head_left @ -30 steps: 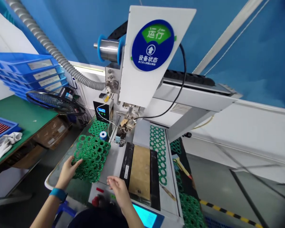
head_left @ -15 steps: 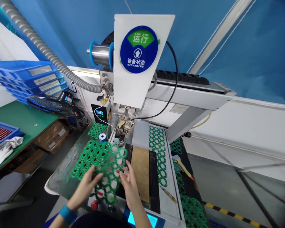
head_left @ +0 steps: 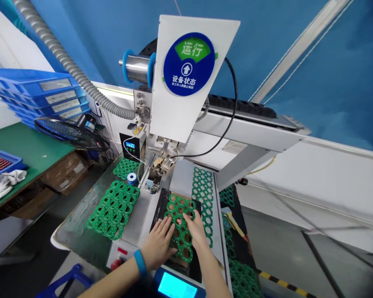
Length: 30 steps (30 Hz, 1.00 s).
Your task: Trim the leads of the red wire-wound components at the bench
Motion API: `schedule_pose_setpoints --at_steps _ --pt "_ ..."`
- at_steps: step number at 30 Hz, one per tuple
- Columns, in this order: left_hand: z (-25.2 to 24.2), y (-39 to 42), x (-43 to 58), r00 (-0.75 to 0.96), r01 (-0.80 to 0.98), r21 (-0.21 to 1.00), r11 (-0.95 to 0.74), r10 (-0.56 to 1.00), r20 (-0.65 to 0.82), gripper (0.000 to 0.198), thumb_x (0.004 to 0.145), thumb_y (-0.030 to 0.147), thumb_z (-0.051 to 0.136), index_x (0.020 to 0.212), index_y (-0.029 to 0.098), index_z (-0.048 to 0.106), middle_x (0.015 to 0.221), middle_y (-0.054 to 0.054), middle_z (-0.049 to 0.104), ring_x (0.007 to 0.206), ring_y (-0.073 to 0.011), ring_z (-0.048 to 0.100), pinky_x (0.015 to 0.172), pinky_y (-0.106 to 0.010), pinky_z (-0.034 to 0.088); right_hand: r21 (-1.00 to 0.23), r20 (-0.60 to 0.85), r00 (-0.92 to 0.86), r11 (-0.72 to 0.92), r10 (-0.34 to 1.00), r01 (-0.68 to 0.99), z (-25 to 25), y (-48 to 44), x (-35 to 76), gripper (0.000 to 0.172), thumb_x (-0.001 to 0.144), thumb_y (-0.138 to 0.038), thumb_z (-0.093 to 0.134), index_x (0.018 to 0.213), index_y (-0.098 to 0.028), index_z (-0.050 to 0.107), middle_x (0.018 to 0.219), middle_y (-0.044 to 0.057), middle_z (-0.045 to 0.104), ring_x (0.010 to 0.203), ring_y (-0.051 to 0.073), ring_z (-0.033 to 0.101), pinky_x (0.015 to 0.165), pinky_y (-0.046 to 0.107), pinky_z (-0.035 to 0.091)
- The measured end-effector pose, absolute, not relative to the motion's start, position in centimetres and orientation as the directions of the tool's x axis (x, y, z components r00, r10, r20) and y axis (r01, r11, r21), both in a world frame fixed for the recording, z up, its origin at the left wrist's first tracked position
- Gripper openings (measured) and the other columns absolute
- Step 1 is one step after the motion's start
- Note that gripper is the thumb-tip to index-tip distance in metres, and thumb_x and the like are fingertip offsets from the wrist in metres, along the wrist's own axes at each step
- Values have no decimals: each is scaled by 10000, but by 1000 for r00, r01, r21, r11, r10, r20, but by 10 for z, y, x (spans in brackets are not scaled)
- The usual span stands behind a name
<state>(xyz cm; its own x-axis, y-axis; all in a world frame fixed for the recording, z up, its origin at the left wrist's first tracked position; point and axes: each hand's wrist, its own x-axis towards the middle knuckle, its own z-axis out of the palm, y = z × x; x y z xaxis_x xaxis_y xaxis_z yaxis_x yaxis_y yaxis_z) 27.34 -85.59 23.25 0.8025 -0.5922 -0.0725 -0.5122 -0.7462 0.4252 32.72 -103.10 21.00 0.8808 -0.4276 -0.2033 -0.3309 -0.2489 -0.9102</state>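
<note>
A green circuit board panel full of round holes (head_left: 178, 215) lies on the black fixture (head_left: 160, 207) of the machine bed. My left hand (head_left: 158, 244) rests flat on the panel's left side with fingers spread. My right hand (head_left: 195, 229) presses on its right side, fingers stretched out. A stack of the same green panels (head_left: 113, 209) sits to the left on the worn bench top. The machine's head (head_left: 161, 165) hangs just behind the fixture.
A white sign with a blue round label (head_left: 189, 66) stands on the machine. More green panels (head_left: 205, 186) lie right of the fixture and lower right (head_left: 242, 281). Blue trays (head_left: 37, 95), a fan (head_left: 71, 132) and a green table (head_left: 25, 149) stand left. A lit screen (head_left: 174, 286) is nearest me.
Both hands carried one green panel from the left stack over to the right and laid it on the black fixture, where they now press it flat.
</note>
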Motion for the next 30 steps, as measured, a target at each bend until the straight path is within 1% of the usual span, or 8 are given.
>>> schedule_pose_setpoints --at_steps 4,8,12,14,16,20,25,30 --pt "225 -863 274 801 -531 390 -752 -596 -59 674 869 495 383 1401 116 217 1487 -163 142 1375 -268 95 1117 -459 211 -852 -215 871 -352 -441 -388 205 -1030 332 686 672 -470 574 1237 -103 443 993 115 651 909 256 626 764 328 486" --pt "219 -867 274 814 -521 354 -777 -577 -69 699 858 516 393 1393 93 239 1477 -187 142 1369 -288 107 1108 -469 232 -792 -133 897 -499 -422 -352 211 -1031 330 716 728 -466 523 1308 -81 353 1014 145 630 959 292 601 832 386 451" --pt "215 -870 274 818 -522 322 -790 -570 -70 691 856 495 413 1385 79 257 1472 -195 144 1369 -287 102 1106 -474 239 -700 4 937 -670 -349 -246 227 -1032 323 612 751 -439 528 1224 -55 479 1287 252 435 1209 396 380 989 507 282" --pt "213 -871 273 828 -517 307 -799 -558 -56 704 852 498 420 1389 79 245 1477 -185 135 1371 -288 91 1102 -478 251 -660 60 958 -731 -282 -174 232 -1030 323 559 766 -442 532 1193 -81 527 1352 230 380 1272 397 279 1037 516 197" --pt "209 -873 271 837 -512 294 -807 -546 -40 722 847 516 416 1391 75 239 1480 -179 133 1372 -292 93 1097 -482 263 -572 98 988 -819 -118 -41 234 -1027 328 556 795 -469 510 1236 -132 509 1389 177 373 1309 352 237 1060 482 187" --pt "197 -878 269 850 -515 238 -824 -526 17 704 852 514 412 1376 65 271 1478 -185 159 1374 -282 99 1096 -466 265 -315 -23 970 -922 243 224 224 -1018 347 608 848 -549 383 1380 -261 326 1489 62 246 1370 289 133 1072 482 197" --pt "184 -882 267 852 -523 181 -833 -512 109 698 855 528 398 1362 58 299 1469 -196 205 1375 -277 111 1087 -439 271 -277 -106 954 -930 282 244 210 -1018 359 643 836 -605 350 1399 -307 267 1504 23 197 1379 271 115 1085 492 166" --pt "186 -878 267 834 -551 186 -814 -540 109 690 865 535 359 1361 58 303 1464 -203 220 1374 -279 124 1086 -440 246 -254 -114 952 -935 283 247 208 -1020 356 642 850 -588 337 1412 -296 227 1511 28 159 1383 266 85 1091 483 152"
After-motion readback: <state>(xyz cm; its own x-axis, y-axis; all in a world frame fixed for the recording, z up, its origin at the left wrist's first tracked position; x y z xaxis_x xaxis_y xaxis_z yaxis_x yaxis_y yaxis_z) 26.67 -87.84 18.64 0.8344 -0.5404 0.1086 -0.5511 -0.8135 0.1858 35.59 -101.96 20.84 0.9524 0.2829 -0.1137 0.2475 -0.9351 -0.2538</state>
